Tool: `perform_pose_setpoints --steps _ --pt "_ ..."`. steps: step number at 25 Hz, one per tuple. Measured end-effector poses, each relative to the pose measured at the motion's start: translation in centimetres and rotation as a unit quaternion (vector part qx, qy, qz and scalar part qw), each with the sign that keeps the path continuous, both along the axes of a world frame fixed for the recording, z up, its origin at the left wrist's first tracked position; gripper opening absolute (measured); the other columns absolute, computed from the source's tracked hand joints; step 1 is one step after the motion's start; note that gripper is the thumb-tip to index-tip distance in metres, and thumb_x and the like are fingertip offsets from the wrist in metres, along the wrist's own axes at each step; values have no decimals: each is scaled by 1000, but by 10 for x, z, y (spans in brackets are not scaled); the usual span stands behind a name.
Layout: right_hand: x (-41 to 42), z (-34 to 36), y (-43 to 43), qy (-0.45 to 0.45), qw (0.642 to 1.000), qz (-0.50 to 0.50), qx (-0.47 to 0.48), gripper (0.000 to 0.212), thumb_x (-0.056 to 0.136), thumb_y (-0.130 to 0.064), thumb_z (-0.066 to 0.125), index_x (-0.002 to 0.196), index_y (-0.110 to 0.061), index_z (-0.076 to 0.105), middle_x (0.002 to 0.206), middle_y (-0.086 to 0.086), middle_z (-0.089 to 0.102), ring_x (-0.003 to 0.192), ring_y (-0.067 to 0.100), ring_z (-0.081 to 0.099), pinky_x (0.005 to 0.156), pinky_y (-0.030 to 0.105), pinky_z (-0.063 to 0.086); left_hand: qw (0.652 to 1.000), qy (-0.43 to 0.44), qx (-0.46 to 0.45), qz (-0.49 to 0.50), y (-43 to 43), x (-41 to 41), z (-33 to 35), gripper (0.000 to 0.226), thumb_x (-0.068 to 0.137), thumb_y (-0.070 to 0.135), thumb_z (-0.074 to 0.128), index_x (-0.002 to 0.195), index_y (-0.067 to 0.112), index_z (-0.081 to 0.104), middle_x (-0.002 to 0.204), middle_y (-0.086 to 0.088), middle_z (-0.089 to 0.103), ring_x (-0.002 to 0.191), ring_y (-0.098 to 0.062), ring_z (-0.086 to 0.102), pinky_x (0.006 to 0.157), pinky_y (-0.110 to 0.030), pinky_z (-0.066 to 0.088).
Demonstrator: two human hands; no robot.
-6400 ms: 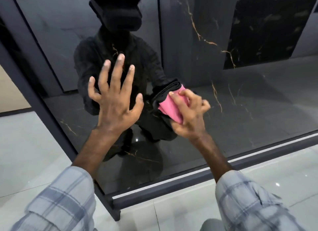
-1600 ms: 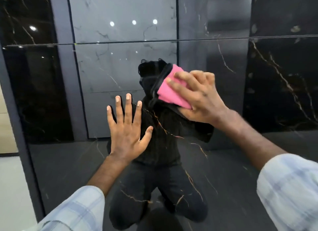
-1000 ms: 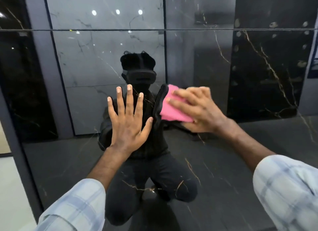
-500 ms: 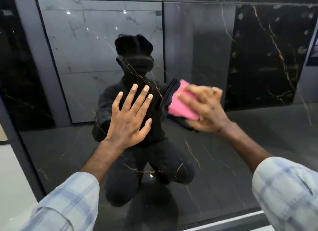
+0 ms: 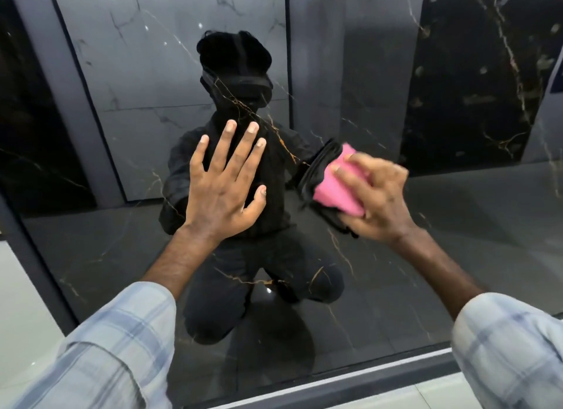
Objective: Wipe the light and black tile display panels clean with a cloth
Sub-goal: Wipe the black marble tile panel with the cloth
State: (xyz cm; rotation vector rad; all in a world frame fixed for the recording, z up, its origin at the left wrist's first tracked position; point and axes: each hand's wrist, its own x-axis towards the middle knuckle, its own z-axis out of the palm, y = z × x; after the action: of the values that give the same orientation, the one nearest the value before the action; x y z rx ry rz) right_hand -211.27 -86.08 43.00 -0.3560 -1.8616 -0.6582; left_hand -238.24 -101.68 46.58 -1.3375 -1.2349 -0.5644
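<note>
Cloth (image 5: 336, 189), pink, sits under the right hand (image 5: 376, 201), gripped against the black panel (image 5: 457, 271). Left hand (image 5: 224, 192) presses flat, fingers spread, mid-frame.

A: What sort of place is pictured?
B: A tile showroom — a tall, glossy black panel (image 5: 457, 271) veined with gold stands in a dark metal frame (image 5: 396, 376) on a pale polished floor (image 5: 21, 317).
A: What else shows it?
B: Its mirror-like face reflects further displays: grey marble-look slabs (image 5: 170, 58) and a black gold-flecked slab (image 5: 475, 73), ranged side by side.
</note>
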Motion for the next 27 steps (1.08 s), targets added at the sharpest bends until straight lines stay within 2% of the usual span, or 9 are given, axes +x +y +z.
perform_pose_setpoints --steps 2,4,9,12,15,18,20,25,27 --pt "2 6 -4 138 984 -17 -108 76 76 -42 72 146 -27 47 148 5 41 124 32 47 92 43 31 1000 0 -2 3 0 -1 -1 75 97 42 54 162 11 35 171 -9 22 159 -35 19 125 -62 17" --pt "-10 -18 -14 161 977 -33 -135 78 77 -42 70 148 -25 42 149 7 35 126 34 43 93 42 30 1000 -2 1 5 0 -1 -3 74 97 42 53 162 11 34 171 -9 22 159 -36 19 125 -62 16" --pt "-23 -121 -32 -95 994 -40 -39 77 79 -46 69 149 -30 41 149 6 36 124 34 42 93 50 34 1000 -12 -16 -16 -6 5 -4 69 97 36 56 159 11 41 170 -14 25 158 -36 22 123 -61 17" --pt "-13 -124 -29 -141 990 -25 -12 80 69 -35 79 144 -38 48 147 -2 43 121 30 48 90 48 30 995 -26 -73 -67 -17 18 -44 66 95 35 60 155 12 48 170 -13 24 159 -30 23 121 -58 17" --pt "3 -74 -27 68 990 -5 -126 74 70 -32 78 140 -34 55 144 -1 45 123 28 47 92 46 31 992 -47 -105 -49 -24 18 -96 67 92 38 63 154 15 51 170 -12 26 159 -30 23 121 -58 15" --pt "-2 -62 -36 232 942 6 -241 70 70 -26 68 140 -27 58 147 0 43 128 25 42 94 41 31 990 -60 -126 -9 -23 10 -129 82 88 39 67 161 15 37 172 -12 20 161 -33 9 126 -59 1" --pt "-17 -94 -46 192 955 4 -227 72 72 -26 71 142 -26 54 149 3 39 129 30 42 95 42 32 991 -50 -120 -1 -19 8 -136 86 89 40 66 164 16 31 173 -11 16 161 -33 2 127 -60 -3" --pt "-41 -229 -63 -66 985 -13 -160 91 57 -16 88 138 -31 50 144 4 38 124 34 42 89 44 30 994 -43 -99 7 -13 8 -139 83 91 39 62 164 14 31 171 -15 21 158 -41 12 126 -62 -2" --pt "-29 -235 -59 -98 985 2 -142 88 54 -13 86 134 -33 54 140 3 42 121 32 46 87 44 30 994 -42 -97 9 -11 8 -142 82 92 40 61 164 14 30 171 -16 21 157 -43 13 126 -61 -2"
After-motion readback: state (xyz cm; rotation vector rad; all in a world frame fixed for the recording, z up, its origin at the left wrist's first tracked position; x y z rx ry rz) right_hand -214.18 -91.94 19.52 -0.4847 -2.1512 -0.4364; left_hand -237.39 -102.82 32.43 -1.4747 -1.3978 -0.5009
